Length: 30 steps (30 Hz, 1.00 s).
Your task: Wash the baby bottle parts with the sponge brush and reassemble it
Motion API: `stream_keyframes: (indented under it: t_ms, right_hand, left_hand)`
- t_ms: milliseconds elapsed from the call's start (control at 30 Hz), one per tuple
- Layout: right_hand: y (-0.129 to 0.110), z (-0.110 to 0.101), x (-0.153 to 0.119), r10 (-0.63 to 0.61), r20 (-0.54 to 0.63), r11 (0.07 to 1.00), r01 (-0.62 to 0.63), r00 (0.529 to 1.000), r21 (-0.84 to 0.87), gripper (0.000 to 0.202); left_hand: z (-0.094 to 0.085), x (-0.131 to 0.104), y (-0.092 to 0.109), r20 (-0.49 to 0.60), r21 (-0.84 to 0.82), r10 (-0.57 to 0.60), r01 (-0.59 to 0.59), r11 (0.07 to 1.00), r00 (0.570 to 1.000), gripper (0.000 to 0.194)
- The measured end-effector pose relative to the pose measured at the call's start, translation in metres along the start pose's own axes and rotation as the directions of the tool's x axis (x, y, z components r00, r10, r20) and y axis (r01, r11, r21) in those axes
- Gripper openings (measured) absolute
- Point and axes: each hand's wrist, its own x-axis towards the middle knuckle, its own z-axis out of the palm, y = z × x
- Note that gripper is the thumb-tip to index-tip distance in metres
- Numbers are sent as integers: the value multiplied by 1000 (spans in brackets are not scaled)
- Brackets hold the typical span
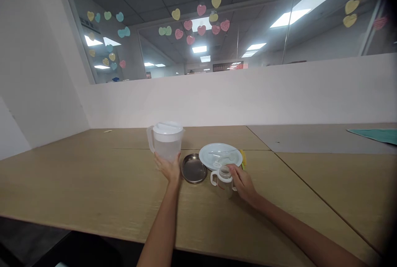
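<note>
My left hand (169, 169) is closed around the lower near side of a translucent plastic pitcher (167, 147) with a white lid and a side handle. My right hand (244, 182) grips a small clear baby bottle (224, 182) with white side handles and an uncovered top; some fingers are hidden behind it. Between the two hands lies a round, shallow metal pan (194, 169). Just behind the bottle, a pale oval plate (206, 154) holds small clear and white pieces and a thin stick-like item. Something yellow (243, 158) shows at the plate's right edge.
The wooden table (102, 188) has seams at the right and ends at a low white wall (229, 101). A green cloth or mat (376, 135) lies far right on a grey section. Heart-shaped notes (201, 9) dot the glass above.
</note>
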Motion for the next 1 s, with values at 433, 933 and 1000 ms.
stream_keyframes:
  t_ms: [433,933,1000]
  right_hand:
    - [11,-11,0,-65,52,971,75,997,-228,50]
    - [10,-12,-1,-28,73,974,44,997,-223,52]
    - [10,-12,-1,-29,72,972,45,997,-229,52]
  left_hand:
    - [6,-12,4,180,74,363,-380,922,914,80]
    - [4,-10,-1,255,121,404,-444,888,878,74]
    - [3,-11,0,274,130,409,-455,881,870,72]
